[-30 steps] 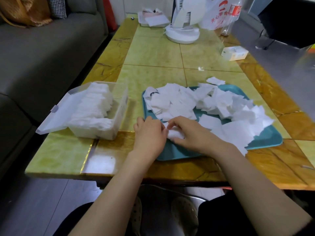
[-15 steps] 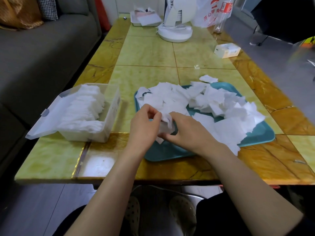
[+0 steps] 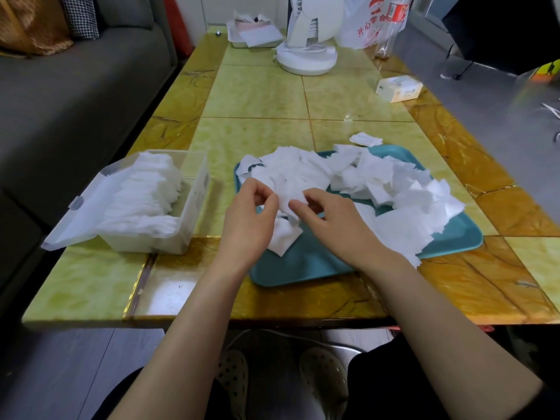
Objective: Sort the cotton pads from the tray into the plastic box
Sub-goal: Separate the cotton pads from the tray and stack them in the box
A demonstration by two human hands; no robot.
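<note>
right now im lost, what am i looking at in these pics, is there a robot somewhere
No robot here: these are a person's two bare hands. Every picture comes from one camera worn on the person's head, looking down. On the yellow-green tiled table lies a teal plastic tray heaped with loose white square cotton pads; one stray pad lies on the table beyond it. Left of the tray stands a clear plastic box, lid open, already holding stacked pads. The left hand and right hand both pinch a small bunch of pads above the tray's near end.
</note>
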